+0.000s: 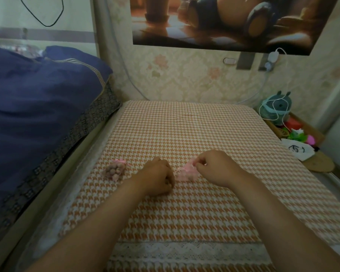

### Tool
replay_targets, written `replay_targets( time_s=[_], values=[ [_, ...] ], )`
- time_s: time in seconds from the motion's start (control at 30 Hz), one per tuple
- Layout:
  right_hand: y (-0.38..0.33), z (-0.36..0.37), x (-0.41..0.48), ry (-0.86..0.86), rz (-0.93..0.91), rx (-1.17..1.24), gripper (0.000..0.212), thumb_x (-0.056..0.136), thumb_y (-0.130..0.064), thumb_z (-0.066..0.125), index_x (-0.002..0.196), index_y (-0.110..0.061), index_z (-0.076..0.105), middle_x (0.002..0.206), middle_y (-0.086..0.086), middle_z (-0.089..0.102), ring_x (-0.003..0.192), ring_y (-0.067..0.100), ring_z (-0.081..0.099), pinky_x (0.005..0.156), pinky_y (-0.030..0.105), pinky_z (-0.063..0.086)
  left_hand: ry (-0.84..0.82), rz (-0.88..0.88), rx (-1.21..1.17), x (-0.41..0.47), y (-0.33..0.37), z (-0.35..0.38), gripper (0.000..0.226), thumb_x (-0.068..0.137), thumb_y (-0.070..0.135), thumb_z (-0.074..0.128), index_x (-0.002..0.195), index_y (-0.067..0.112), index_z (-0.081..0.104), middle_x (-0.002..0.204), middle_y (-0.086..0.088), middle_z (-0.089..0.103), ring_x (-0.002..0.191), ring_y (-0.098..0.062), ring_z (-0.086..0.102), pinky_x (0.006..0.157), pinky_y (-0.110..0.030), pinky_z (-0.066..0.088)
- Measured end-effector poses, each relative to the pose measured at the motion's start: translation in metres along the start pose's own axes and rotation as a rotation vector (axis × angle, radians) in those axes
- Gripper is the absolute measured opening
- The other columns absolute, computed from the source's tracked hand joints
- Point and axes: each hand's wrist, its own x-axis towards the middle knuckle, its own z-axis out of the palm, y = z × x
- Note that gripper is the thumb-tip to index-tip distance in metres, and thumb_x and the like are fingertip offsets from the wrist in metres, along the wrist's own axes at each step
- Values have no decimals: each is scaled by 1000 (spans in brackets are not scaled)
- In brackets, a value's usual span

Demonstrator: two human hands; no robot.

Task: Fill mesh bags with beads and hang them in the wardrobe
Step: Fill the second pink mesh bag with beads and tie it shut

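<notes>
A pink mesh bag (185, 171) lies on the orange houndstooth table cover (185, 130), between my two hands. My right hand (214, 167) pinches the bag's top edge with thumb and fingertips. My left hand (158, 176) is curled into a loose fist just left of the bag, its fingertips closed on something small that I cannot make out. A second pink mesh bag (115, 169), filled with brownish beads and closed at the top with a pink ribbon, rests further left on the cover.
A bed with a dark blue quilt (37, 107) runs along the left. On the right are a basket (294, 132) with a plush toy, coloured items and a white pouch. A charger cable hangs from the wall socket (271, 59).
</notes>
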Motion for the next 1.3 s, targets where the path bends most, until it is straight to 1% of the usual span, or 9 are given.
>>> replay_targets(
  time_s=[0.13,0.27,0.4,0.5,0.73,1.0,1.13,1.23,1.3],
  values=[
    [-2,-2,-1,-10,-9,15,26,93,-32,53,95,-19,77,96,-1,76,88,19,70,82,45,58,118,-41,-34,6,-2,-6,18,81,40,72,97,36,75,113,12,62,109,-13,51,95,-33,43],
    [-6,-3,-1,-40,-44,25,29,93,-30,54,115,-29,74,111,-10,73,100,11,67,90,39,56,380,-113,-459,5,6,-24,13,86,32,72,99,35,69,91,18,65,79,-1,60,72,-23,52],
    [-14,-2,1,-64,-75,43,25,92,-28,55,110,-27,73,104,-10,72,96,13,66,82,33,54,483,-22,-690,4,24,-31,19,82,24,77,96,29,66,85,16,66,75,4,61,65,-10,47],
    [-18,-1,2,-52,-78,17,16,90,-27,55,84,-19,68,79,-4,67,74,21,63,64,38,52,410,26,-623,6,28,-27,13,82,25,77,90,32,70,87,18,69,80,5,61,69,-8,43],
    [-15,2,2,-67,-64,66,17,84,-26,57,83,-25,74,75,-2,70,70,16,66,68,46,59,402,65,-356,13,15,-16,15,80,39,76,94,37,73,93,17,61,88,-3,51,77,-22,43],
    [-15,2,2,-52,-64,49,31,88,-30,59,116,-27,74,113,-9,72,101,9,65,91,34,55,379,-85,-608,13,7,-25,23,89,28,69,111,29,66,97,16,65,86,-3,62,74,-18,51],
    [-14,3,2,-31,-38,62,27,88,-32,60,110,-29,75,103,-10,74,92,8,67,86,37,58,271,-147,-323,8,-14,-22,16,88,28,68,103,33,69,99,17,63,91,-5,60,82,-25,52],
    [-14,4,2,-24,-28,71,25,88,-32,60,106,-29,76,95,-10,74,85,8,68,83,40,59,97,-133,-112,4,-16,-17,29,77,45,72,105,36,71,109,10,60,111,-12,49,96,-32,45],
    [-15,4,2,-23,-24,70,24,89,-31,60,107,-28,76,96,-10,73,84,7,67,83,39,59,93,-125,8,4,-13,-17,32,74,49,72,104,37,72,111,6,58,112,-17,45,96,-33,41]
  ],
)
